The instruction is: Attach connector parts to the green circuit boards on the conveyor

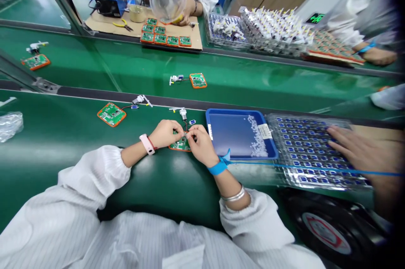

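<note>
blue tray (236,134) blocks right hand (201,146); gap past left hand (165,133) to circuit board (111,114)

blue tray (228,134) of white bits (257,138) beside clear blister tray (303,180) of blue parts (308,151), on green belt (164,189)

This camera sits on the person's head and looks forward and down, from quite near, over the white striped sleeves (95,176) to the left hand (165,133) and right hand (201,144) on the green conveyor belt (152,189).
</note>
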A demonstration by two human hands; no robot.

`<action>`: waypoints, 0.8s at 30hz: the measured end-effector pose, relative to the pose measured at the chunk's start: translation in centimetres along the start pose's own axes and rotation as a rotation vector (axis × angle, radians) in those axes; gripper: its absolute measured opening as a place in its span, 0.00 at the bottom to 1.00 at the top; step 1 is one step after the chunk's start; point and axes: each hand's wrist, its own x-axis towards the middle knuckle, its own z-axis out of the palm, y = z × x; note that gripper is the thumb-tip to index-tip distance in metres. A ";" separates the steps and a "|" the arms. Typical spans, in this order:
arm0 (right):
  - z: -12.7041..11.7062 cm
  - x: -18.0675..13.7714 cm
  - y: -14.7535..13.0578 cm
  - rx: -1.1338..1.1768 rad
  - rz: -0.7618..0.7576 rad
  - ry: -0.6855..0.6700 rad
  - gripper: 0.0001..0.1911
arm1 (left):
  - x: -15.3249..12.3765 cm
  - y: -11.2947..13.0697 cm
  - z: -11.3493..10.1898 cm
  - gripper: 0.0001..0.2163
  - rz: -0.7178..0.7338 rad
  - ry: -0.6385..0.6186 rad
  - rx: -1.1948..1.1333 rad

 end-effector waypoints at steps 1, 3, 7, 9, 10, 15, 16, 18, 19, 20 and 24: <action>0.1 0.1 0.0 -0.006 0.003 -0.006 0.08 | 0.1 0.1 -0.1 0.05 -0.008 -0.011 0.010; 0.4 0.1 -0.3 -0.024 0.000 -0.014 0.08 | 0.2 0.1 -0.2 0.05 -0.004 -0.023 0.023; -0.2 0.0 -1.4 -0.093 -0.098 0.062 0.07 | -0.9 -0.1 -0.3 0.04 0.058 0.069 0.130; -2.4 0.2 -1.1 -0.180 -0.167 0.154 0.07 | -1.9 -0.4 -0.3 0.16 0.146 0.059 0.232; -4.1 0.3 -0.4 -0.245 -0.176 0.215 0.07 | -2.4 -0.5 -0.3 0.23 0.194 0.029 0.285; -14.0 -0.4 6.6 -0.655 0.079 0.468 0.06 | -2.3 -0.2 -1.2 0.29 0.230 -0.083 0.326; -15.3 -0.7 8.0 -0.706 0.127 0.478 0.07 | -1.6 0.0 -1.8 0.30 0.187 -0.083 0.254; -16.6 -1.4 10.3 -0.765 0.171 0.467 0.07 | 0.4 0.5 -3.5 0.30 0.090 -0.031 0.054; -16.8 -1.6 11.0 -0.776 0.166 0.457 0.08 | 1.7 0.6 -4.7 0.30 0.052 0.027 -0.046; -16.8 -1.7 11.5 -0.780 0.153 0.449 0.08 | 3.0 0.5 -6.0 0.30 0.032 0.107 -0.122; -16.4 -1.7 12.3 -0.769 0.130 0.457 0.08 | 7.2 -2.3 -12.0 0.32 0.029 0.661 0.039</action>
